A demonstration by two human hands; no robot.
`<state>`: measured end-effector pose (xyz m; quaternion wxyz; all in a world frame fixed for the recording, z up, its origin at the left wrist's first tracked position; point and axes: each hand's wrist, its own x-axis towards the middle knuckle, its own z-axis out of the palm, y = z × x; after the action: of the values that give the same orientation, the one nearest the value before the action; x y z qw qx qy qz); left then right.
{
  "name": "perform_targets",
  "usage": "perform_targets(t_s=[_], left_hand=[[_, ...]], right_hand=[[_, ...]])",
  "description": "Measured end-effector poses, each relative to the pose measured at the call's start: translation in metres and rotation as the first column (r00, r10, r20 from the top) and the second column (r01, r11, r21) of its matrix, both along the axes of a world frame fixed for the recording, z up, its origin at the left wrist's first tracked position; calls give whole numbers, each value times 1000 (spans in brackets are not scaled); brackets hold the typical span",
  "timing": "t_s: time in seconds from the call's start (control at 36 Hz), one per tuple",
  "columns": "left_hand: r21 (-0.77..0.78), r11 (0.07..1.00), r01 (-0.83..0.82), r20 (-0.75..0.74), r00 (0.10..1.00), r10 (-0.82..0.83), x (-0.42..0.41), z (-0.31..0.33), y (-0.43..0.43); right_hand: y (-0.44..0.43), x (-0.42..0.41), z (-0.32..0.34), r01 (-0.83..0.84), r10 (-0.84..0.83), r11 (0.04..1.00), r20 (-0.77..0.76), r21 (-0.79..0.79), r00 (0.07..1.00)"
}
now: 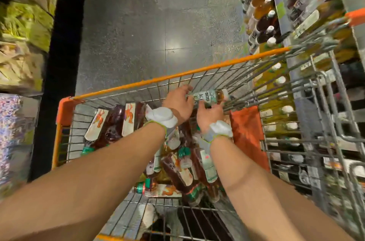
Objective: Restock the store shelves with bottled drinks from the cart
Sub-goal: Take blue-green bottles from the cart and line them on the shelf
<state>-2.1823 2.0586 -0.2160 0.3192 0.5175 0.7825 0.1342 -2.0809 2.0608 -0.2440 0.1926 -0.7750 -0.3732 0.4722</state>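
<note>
Plastic bottle (209, 96) of brown tea, held sideways by the far wall of the cart (177, 75), above the heap of other bottles (183, 171); gripped at its left end by the curled fingers of the left hand (178, 100) and clasped from the near side by the right hand (210, 115). Full, so fairly heavy, stiff but slick at the label; cap probably at the right end, blurred. Best taken round the middle for the lift to the shelves (262, 13) at right.
</note>
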Motion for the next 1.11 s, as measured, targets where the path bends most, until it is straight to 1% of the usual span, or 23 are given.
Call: perform_targets(t_s=[0.06, 0.14, 0.28, 0.33, 0.39, 0.47, 0.5, 0.56, 0.64, 0.81, 0.86, 0.89, 0.92, 0.97, 1.0, 1.03, 1.06, 1.08, 1.11], left_hand=[[-45, 999, -9, -6, 1000, 8, -1, -11, 2], [-107, 994, -22, -5, 1000, 22, 0, -29, 4], [-130, 991, 12, -1, 1000, -12, 1, -37, 5], [-147, 989, 22, -5, 1000, -23, -1, -39, 7], [-165, 986, 18, -3, 1000, -18, -2, -39, 7], [-175, 985, -3, 11, 1000, 5, -7, -40, 8], [-177, 984, -10, 26, 1000, 14, -8, -37, 8], [-184, 983, -8, 46, 999, 17, -8, -33, 7], [-173, 985, 0, 61, 998, 11, -4, -20, 6], [-101, 994, 41, 90, 995, -32, 11, 16, 3], [-48, 997, 59, 108, 993, -53, 15, 32, -2], [-27, 997, 68, 119, 991, -64, 17, 43, -4], [-34, 998, 56, 127, 991, -51, 17, 44, -5], [2, 996, 85, 162, 983, -85, 20, 67, -12], [-8, 997, 75, 181, 981, -72, 21, 68, -14], [7, 996, 84, 202, 976, -84, 22, 82, -18], [26, 995, 94, 216, 972, -97, 25, 94, -21], [11, 998, 68, 218, 974, -69, 26, 97, -20], [18, 997, 70, 227, 971, -72, 28, 107, -22]], right_hand=[[6, -3, -13, 20, -19, 998, 24, -54, 1000], [14, -7, -34, 43, -42, 990, 7, -138, 999], [27, -10, -46, 4, 18, 954, 71, -301, 997], [33, -11, -50, 4, 5, 934, 25, -358, 1000], [35, -12, -50, 59, -63, 930, -1, -362, 998], [31, -15, -45, 126, -113, 936, 60, -327, 992], [28, -17, -44, 155, -144, 939, 57, -306, 988], [22, -19, -41, 235, -249, 936, -20, -262, 968], [15, -16, -26, 295, -316, 937, -96, -189, 944], [5, -6, 6, 293, -290, 956, -172, -6, 942], [-4, -1, 22, 280, -270, 959, -168, 38, 948], [-8, 0, 35, 299, -283, 951, -171, 76, 944], [-12, 1, 36, 299, -285, 951, -146, 83, 947], [-23, 5, 62, 309, -292, 941, -133, 138, 947], [-23, 5, 68, 251, -235, 956, -112, 151, 965], [-26, 5, 76, 241, -216, 958, -163, 155, 963], [-34, 4, 98, 226, -190, 952, -180, 208, 965], [-32, 4, 100, 343, -290, 916, -248, 208, 924], [-39, 10, 108, 310, -231, 897, -263, 316, 937]])
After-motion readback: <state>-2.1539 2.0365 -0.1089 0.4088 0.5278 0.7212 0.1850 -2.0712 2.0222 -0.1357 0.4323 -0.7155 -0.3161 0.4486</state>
